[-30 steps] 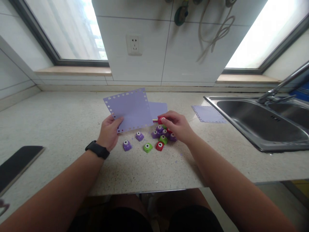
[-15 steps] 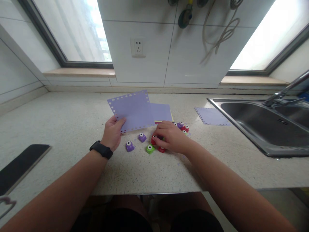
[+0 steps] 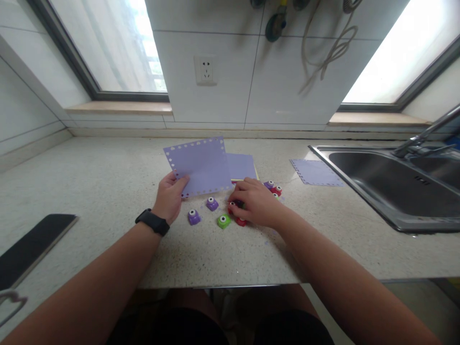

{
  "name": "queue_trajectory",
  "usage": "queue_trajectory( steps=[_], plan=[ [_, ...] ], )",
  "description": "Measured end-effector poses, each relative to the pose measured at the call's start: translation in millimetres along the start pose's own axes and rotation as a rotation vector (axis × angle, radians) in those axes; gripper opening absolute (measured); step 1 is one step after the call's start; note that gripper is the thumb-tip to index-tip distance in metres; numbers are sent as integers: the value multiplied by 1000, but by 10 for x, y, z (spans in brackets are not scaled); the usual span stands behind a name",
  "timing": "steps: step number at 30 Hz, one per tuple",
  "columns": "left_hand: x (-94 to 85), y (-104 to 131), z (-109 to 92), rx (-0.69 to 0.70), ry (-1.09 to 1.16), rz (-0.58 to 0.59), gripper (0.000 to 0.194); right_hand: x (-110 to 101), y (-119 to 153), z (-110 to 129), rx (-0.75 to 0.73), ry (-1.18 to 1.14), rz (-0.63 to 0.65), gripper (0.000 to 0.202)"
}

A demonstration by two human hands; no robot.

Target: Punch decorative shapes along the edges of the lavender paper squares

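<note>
My left hand [image 3: 171, 197] pinches a purple sheet of paper [image 3: 201, 167] by its lower left corner, tilted above the counter, with small shapes punched along its edges. My right hand [image 3: 253, 201] curls its fingers round a red paper punch [image 3: 232, 206], mostly covered by the fingers. Another red punch [image 3: 241, 222] lies under that hand's near side. A green punch [image 3: 223, 220] and two purple punches, one nearer [image 3: 194, 217] and one farther [image 3: 212, 203], sit between my hands. Several more punches [image 3: 276, 190] lie beyond my right wrist.
A stack of coloured paper [image 3: 242, 165] lies behind the held sheet. Another punched purple sheet [image 3: 316, 172] rests beside the steel sink [image 3: 373, 187] on the right. A dark flat object [image 3: 34, 247] lies at the left. Tiny paper bits dot the counter [image 3: 118, 167].
The held purple sheet and my left hand have shifted slightly to the right and down. My right hand stays nearly in place on the red punch.
</note>
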State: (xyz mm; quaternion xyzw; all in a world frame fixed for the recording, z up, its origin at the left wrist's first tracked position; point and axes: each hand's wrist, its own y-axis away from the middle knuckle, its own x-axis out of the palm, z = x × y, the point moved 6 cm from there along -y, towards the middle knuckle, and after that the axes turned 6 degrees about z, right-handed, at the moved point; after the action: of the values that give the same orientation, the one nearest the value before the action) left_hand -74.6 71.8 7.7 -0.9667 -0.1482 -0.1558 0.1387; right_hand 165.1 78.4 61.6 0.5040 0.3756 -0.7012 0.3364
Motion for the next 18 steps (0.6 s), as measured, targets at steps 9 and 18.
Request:
queue_trajectory(
  steps=[9, 18],
  plan=[
    [13, 5, 2, -1, -18, 15, 34, -107, 34, 208, -182, -108, -22, 26],
    [-10, -2, 15, -18, -2, 3, 31, -43, 9, 343, -251, -130, 103, 16]
  ],
)
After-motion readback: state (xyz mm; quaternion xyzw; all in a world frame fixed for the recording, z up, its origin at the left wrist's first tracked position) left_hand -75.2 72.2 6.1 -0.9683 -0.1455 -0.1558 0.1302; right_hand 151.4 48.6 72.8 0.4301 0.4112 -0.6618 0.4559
